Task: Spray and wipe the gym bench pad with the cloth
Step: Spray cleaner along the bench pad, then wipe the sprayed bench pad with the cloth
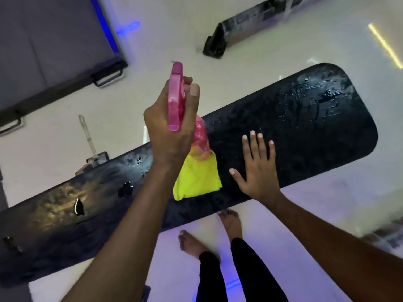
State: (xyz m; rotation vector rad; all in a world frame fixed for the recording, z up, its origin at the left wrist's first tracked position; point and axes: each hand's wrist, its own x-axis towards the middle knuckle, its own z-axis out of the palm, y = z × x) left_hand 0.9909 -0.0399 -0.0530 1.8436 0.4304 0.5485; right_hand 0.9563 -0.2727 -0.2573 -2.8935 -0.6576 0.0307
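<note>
A long black gym bench pad [305, 127] runs from lower left to upper right, worn on its left part and wet with droplets near its right end. My left hand [170, 125] is shut on a pink spray bottle [175, 94], held above the pad with its nozzle toward the far side. A yellow cloth [198, 177] lies on the pad just under the bottle. My right hand [255, 164] hovers over or rests on the pad to the right of the cloth, fingers spread, holding nothing.
My bare feet [229, 223] stand on the glossy pale floor at the pad's near side. A black bench base [220, 40] lies on the floor beyond the pad. A dark flat platform with handles [54, 51] fills the upper left.
</note>
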